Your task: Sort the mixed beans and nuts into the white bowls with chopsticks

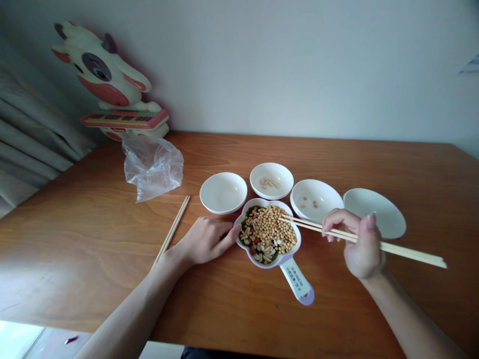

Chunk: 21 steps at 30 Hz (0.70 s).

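Observation:
My right hand is closed around a pair of wooden chopsticks, whose tips touch the beans. Under those tips, a flower-shaped white and purple handled bowl holds yellow soybeans, pale cashew-like nut pieces, a few red peanuts and small dark green bits. My left hand grips this bowl's left rim, thumb at the edge and the other fingers curled. Behind it, one small white bowl contains a few pale slivers. Another white bowl has several soybeans inside.
A white bowl stands at the left of the row and a white dish at the right. A second pair of chopsticks lies beside my left forearm. Farther back are a clear plastic bag and a cow-shaped toy keyboard against the wall.

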Available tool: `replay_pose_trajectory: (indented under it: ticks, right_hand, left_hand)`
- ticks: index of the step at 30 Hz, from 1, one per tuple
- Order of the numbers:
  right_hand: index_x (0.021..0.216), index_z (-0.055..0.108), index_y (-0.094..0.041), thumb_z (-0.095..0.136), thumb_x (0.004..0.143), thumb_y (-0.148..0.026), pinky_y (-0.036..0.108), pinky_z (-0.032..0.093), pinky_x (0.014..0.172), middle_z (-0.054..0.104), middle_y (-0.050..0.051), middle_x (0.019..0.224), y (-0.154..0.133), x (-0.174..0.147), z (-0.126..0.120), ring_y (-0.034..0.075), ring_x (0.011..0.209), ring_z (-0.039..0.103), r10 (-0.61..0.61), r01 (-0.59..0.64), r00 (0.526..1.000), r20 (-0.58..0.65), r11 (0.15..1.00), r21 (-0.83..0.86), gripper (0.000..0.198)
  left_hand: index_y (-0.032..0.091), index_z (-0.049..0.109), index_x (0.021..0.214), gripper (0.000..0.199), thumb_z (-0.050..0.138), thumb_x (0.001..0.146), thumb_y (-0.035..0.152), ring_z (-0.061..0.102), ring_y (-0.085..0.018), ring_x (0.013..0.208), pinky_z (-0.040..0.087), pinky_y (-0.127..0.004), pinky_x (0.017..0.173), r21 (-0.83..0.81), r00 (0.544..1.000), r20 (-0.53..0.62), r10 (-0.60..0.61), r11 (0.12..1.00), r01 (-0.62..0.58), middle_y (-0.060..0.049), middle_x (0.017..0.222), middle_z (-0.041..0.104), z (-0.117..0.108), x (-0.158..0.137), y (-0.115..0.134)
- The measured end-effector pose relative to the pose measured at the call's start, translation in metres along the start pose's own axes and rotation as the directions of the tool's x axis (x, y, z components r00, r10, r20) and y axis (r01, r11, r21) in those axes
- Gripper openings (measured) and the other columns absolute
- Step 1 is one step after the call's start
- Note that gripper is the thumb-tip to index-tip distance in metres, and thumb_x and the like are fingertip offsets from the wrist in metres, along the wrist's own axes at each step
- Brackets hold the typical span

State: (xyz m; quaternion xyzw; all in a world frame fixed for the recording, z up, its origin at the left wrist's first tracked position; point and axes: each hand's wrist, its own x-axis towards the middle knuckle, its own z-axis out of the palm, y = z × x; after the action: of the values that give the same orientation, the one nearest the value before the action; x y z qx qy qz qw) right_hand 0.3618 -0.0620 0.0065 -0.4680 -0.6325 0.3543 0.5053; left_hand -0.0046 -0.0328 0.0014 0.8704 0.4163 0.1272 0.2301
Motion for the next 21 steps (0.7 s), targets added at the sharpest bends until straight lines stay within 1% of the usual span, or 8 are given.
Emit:
replay_pose_trajectory:
  ticks: [3, 8, 15, 18, 21]
  right_hand:
    - [0.076, 0.073, -0.024, 0.018, 0.11, -0.072, 0.038, 0.042, 0.065, 0.065, 0.006, 0.071, 0.0, 0.0, 0.001, 0.022, 0.066, 0.055, -0.013, 0.013, 1.0, 0.001, 1.0, -0.011, 0.08]
    - [0.075, 0.074, -0.024, 0.022, 0.111, -0.07, 0.038, 0.042, 0.065, 0.068, 0.006, 0.073, 0.002, -0.001, 0.002, 0.021, 0.064, 0.056, -0.008, 0.007, 0.999, -0.035, 1.0, -0.03, 0.079]
    - [0.071, 0.077, -0.024, 0.03, 0.111, -0.068, 0.039, 0.042, 0.061, 0.068, 0.007, 0.07, -0.002, 0.0, 0.002, 0.022, 0.061, 0.056, -0.018, 0.024, 0.995, -0.103, 0.998, 0.055, 0.076]
    - [0.068, 0.078, -0.025, 0.033, 0.11, -0.067, 0.038, 0.041, 0.056, 0.067, 0.008, 0.068, -0.006, 0.004, -0.002, 0.022, 0.059, 0.056, -0.058, 0.08, 0.983, -0.177, 0.989, 0.121, 0.074]
    - [0.066, 0.078, -0.026, 0.035, 0.109, -0.067, 0.039, 0.041, 0.054, 0.063, 0.009, 0.063, -0.008, 0.009, -0.01, 0.024, 0.058, 0.057, -0.129, 0.175, 0.947, -0.296, 0.975, 0.137, 0.074]
  left_hand:
    - [0.019, 0.055, 0.075, 0.055, 0.032, 0.117, 0.046, 0.057, -0.016, 0.061, 0.038, -0.03, 0.065, 0.0, 1.0, -0.004, 0.004, 1.0, -0.004, -0.005, 0.072, 0.068, 0.001, 0.0, -0.001]
    - [0.019, 0.055, 0.074, 0.056, 0.032, 0.117, 0.046, 0.054, -0.015, 0.059, 0.036, -0.031, 0.063, -0.005, 1.0, -0.011, 0.01, 1.0, -0.01, -0.005, 0.07, 0.067, 0.001, 0.0, -0.001]
    - [0.02, 0.052, 0.074, 0.055, 0.032, 0.117, 0.047, 0.051, -0.015, 0.058, 0.034, -0.031, 0.063, 0.005, 1.0, -0.014, 0.0, 1.0, 0.0, -0.004, 0.068, 0.064, 0.0, 0.0, 0.0]
    - [0.02, 0.052, 0.074, 0.055, 0.032, 0.117, 0.047, 0.052, -0.015, 0.059, 0.035, -0.03, 0.064, 0.001, 1.0, -0.009, -0.004, 1.0, 0.004, -0.004, 0.069, 0.064, 0.0, 0.0, 0.0]
    - [0.02, 0.052, 0.074, 0.054, 0.032, 0.117, 0.047, 0.055, -0.016, 0.06, 0.037, -0.03, 0.065, -0.004, 1.0, -0.004, -0.004, 1.0, 0.004, -0.004, 0.07, 0.066, 0.0, 0.0, 0.001]
